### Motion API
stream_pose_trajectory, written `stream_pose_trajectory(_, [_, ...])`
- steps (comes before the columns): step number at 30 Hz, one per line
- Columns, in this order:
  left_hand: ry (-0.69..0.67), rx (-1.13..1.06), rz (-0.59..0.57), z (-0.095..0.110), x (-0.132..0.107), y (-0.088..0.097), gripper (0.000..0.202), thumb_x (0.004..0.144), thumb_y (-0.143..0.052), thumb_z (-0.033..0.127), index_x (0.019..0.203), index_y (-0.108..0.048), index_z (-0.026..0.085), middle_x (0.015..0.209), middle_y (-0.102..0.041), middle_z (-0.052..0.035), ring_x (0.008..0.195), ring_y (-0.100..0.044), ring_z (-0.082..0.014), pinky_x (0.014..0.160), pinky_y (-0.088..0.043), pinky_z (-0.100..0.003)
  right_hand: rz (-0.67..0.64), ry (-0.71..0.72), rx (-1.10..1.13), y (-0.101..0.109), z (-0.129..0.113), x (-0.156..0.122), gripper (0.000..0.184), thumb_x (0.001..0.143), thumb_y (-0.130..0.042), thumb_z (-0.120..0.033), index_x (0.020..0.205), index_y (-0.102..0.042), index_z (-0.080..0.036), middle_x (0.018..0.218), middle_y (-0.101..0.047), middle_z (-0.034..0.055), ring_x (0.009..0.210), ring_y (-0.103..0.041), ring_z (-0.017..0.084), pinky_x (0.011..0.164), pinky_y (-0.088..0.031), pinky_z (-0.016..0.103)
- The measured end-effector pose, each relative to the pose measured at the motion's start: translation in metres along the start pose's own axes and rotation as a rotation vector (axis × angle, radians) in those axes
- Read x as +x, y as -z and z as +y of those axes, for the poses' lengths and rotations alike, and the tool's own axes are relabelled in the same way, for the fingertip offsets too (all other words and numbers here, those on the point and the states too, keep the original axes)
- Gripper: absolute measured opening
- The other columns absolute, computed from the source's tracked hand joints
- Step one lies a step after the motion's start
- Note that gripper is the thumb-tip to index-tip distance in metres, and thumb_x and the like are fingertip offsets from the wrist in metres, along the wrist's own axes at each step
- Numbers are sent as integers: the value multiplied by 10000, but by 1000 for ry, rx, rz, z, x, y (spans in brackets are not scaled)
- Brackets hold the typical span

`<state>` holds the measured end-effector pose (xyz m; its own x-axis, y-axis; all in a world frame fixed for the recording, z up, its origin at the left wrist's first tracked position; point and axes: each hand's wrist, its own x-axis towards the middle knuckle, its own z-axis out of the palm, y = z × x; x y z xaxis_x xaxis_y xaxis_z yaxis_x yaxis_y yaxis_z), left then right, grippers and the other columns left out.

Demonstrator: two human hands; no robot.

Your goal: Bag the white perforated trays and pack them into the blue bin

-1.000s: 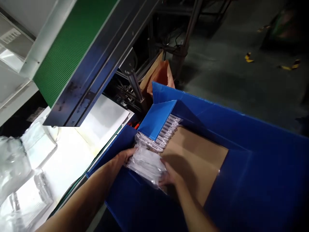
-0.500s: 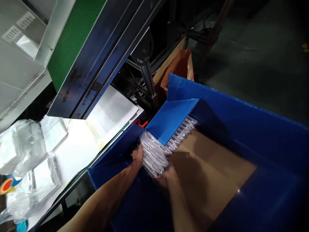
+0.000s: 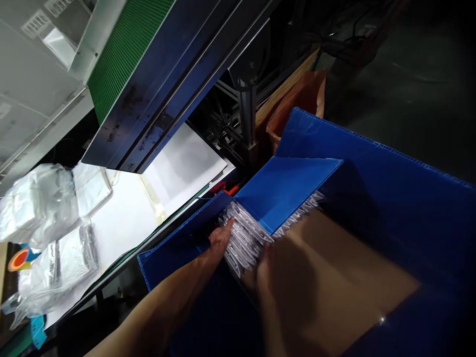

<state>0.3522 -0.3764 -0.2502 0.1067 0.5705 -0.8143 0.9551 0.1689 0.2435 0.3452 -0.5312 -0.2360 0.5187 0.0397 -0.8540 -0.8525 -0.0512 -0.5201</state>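
Observation:
Both my hands are down inside a big blue corrugated plastic box (image 3: 372,163). A row of clear plastic packets (image 3: 245,238) stands on edge along the box's left wall, partly under a folded-in blue flap (image 3: 290,191). My left hand (image 3: 219,238) presses on the near left end of the packets, against the box wall. On the right side of the same bundle my right hand (image 3: 266,263) pushes them toward the row. A brown cardboard sheet (image 3: 342,277) covers the box bottom to the right of the packets.
Left of the box is a lit white table (image 3: 126,218) with several clear bags of packets (image 3: 48,238) and an orange tape roll (image 3: 18,258). A green and dark blue conveyor (image 3: 148,74) hangs above it. A brown paper bag (image 3: 297,99) stands behind the box. Dark floor lies at the right.
The bundle of packets in my hands has gone from lying tilted to standing on edge, pushed up against the row under the blue flap. The camera has shifted, so the box sits further right.

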Motion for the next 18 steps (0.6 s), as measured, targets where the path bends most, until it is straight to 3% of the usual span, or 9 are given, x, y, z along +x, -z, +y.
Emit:
stream_pose_trajectory(2, [28,40,17,-2,5,-1,750,587,-472,819,800,-642,120,1027,-656,-173,1087,-554,-292,1012,-336,-490,66,11,-10,-7,4,-1,783,752,-378,-694,1390,-174,-290,1409,-420,-2,1310,-353,253,1047,-385,373])
stream_pose_trajectory(5, [7,29,25,0,8,-10,772,595,-433,835,849,-641,136,1018,-670,-150,1011,-600,-257,953,-405,-439,12,11,89,-14,5,1,774,774,-167,-727,1412,-96,-294,1418,-410,-4,1285,-399,234,1006,-431,408])
stream_pose_trajectory(7, [-12,11,25,4,8,-16,784,594,-423,840,890,-639,146,1027,-676,-135,981,-614,-244,932,-424,-415,-82,4,186,-15,1,4,775,764,-65,-736,1399,-177,-306,1415,-417,-12,1227,-474,223,955,-476,409])
stream_pose_trajectory(9, [-12,-3,28,7,7,-18,800,574,-420,853,882,-649,151,1031,-680,-139,987,-614,-262,918,-431,-392,-139,-19,257,-15,-2,8,786,750,-72,-753,1364,-279,-309,1405,-433,-5,1190,-511,232,920,-499,409])
stream_pose_trajectory(12, [7,-18,38,10,0,-13,810,566,-434,851,873,-660,137,1019,-686,-158,997,-613,-288,895,-442,-359,-135,-46,312,-11,1,8,750,750,-76,-743,1350,-282,-342,1412,-425,-22,1216,-486,227,927,-490,404])
stream_pose_trajectory(15, [20,-32,77,13,-12,-4,801,636,-441,801,982,-627,102,1094,-651,-191,1028,-605,-269,925,-430,-377,-102,-107,307,-10,12,1,777,732,-2,-734,1385,-147,-339,1410,-427,30,1192,-501,295,852,-499,526])
stream_pose_trajectory(18, [22,-60,105,17,-24,3,741,717,-415,744,1048,-596,106,1161,-612,-197,1084,-575,-244,963,-405,-392,-150,-86,281,-13,17,-1,772,723,-15,-746,1362,-199,-354,1367,-477,29,1170,-517,304,823,-500,537])
